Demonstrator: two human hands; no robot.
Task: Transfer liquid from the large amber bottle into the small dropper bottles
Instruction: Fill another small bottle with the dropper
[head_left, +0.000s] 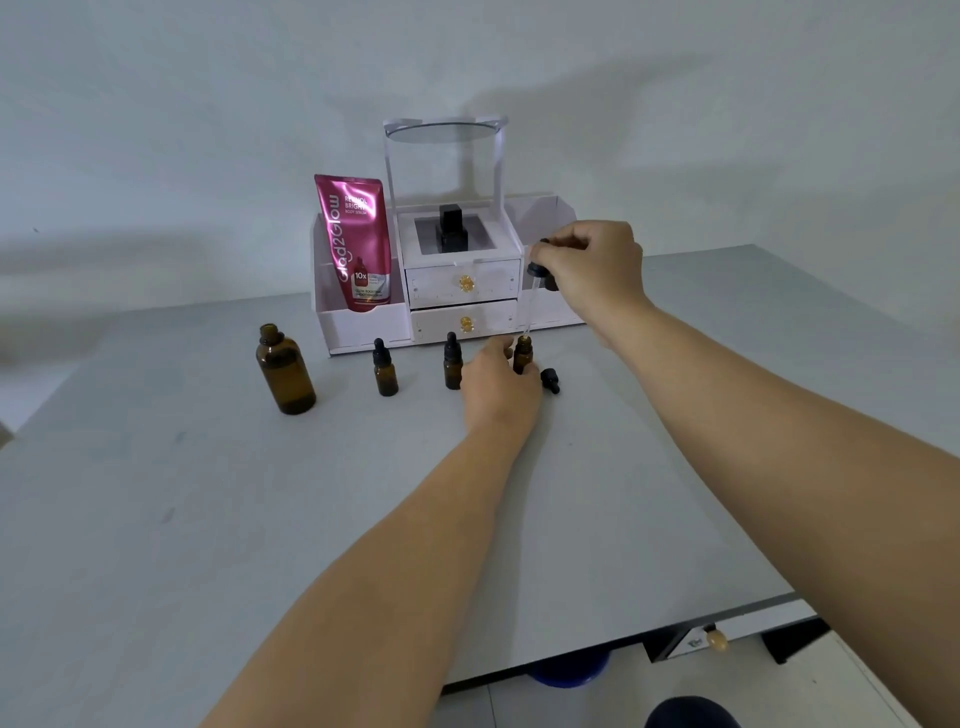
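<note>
Head view | right hand (587, 265) pinched black-bulbed glass dropper (535, 271), tip at mouth of open small amber dropper bottle (522, 357) | left hand (498, 387) gripped that bottle on grey surface (363, 519) | uncapped large amber bottle (284, 371) well apart, left | risk: off-centre tip could drip outside narrow mouth.

Soft, even light throws faint blurry shadows on the wall (208, 156) (wide-angle bending toward edges), slightly hazy overall.
</note>
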